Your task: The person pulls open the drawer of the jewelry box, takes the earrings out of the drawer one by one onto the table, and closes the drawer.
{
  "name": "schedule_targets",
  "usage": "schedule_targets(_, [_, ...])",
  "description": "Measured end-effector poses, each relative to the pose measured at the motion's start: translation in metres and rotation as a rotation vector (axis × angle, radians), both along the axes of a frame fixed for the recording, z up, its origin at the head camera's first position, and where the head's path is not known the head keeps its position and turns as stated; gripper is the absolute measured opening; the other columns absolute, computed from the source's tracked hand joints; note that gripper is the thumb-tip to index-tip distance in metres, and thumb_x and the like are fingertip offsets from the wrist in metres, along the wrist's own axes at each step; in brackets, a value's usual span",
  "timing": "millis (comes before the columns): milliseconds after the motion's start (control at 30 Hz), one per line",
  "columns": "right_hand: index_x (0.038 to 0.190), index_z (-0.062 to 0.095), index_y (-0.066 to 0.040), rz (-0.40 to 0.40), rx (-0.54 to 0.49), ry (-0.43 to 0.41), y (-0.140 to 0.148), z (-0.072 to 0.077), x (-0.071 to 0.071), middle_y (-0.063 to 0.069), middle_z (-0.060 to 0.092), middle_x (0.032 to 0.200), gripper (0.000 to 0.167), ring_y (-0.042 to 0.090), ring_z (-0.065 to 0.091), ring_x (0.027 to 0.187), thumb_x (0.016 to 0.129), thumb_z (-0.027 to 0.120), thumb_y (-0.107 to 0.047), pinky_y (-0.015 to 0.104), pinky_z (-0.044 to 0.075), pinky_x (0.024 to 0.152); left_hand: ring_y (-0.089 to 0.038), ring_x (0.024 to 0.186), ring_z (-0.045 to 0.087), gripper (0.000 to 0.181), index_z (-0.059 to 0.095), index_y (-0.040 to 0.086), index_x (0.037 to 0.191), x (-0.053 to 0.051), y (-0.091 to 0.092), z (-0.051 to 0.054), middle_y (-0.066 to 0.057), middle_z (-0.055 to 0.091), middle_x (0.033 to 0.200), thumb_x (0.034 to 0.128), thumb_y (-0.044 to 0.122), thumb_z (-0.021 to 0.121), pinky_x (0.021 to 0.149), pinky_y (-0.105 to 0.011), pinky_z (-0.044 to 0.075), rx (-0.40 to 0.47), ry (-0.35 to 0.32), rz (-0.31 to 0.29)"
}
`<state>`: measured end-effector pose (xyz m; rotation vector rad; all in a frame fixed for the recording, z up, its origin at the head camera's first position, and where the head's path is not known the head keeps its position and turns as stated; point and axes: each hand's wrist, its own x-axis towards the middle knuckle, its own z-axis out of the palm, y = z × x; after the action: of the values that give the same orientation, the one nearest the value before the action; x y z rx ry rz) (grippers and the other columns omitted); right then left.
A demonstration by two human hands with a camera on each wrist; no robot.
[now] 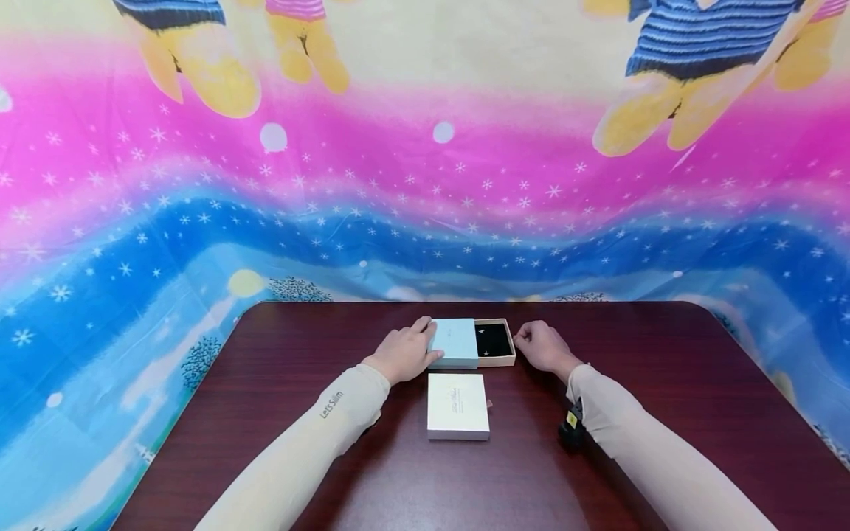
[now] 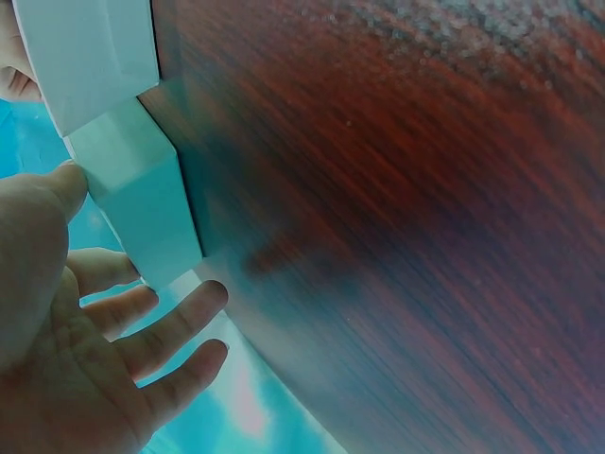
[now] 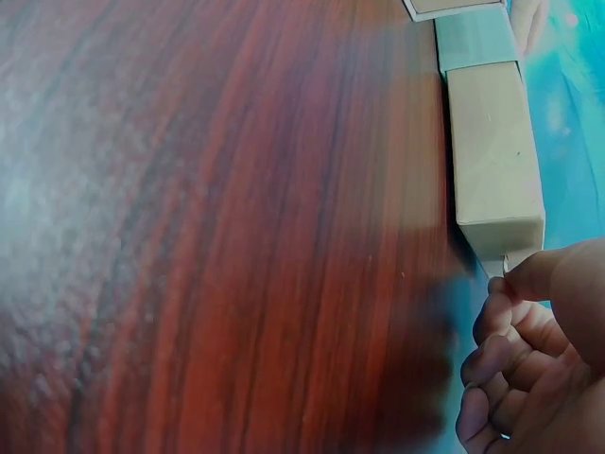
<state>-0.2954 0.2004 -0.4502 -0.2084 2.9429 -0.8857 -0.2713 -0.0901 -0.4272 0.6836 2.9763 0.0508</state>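
On the far part of the table, a light blue sliding gift box [image 1: 454, 344] lies with its beige drawer [image 1: 510, 354] partly out to the right. Black lining [image 1: 493, 340] with small star-shaped pieces shows inside the drawer. My left hand [image 1: 403, 352] holds the sleeve's left end, thumb on the near side and index finger toward the far side; its last fingers spread free in the left wrist view. At the drawer's right end my right hand [image 1: 543, 345] pinches a small pull tab [image 3: 505, 265] between thumb and index finger, with the other fingers curled.
A closed white box [image 1: 457, 405] with printed lettering and a small brownish tab [image 1: 489, 403] on its right side lies just nearer than the blue box. The dark red wooden table [image 1: 279, 383] ends at a patterned cloth backdrop [image 1: 425, 177].
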Motion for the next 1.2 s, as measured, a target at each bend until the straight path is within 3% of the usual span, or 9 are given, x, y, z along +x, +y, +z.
schedule_targets(1200, [0.091,0.071,-0.005,-0.009,-0.019,-0.016,0.0084,0.0025,0.0030,0.004,0.064,0.079,0.022,0.016,0.054,0.066,0.098,0.052,-0.012,0.029,0.043,0.068,-0.025,0.125,0.064,0.069,0.030,0.011,0.161,-0.0021,-0.0013,-0.0041,-0.010,0.028,0.167,0.1059,0.051,0.043,0.100,-0.042,0.053,0.008,-0.016,-0.004])
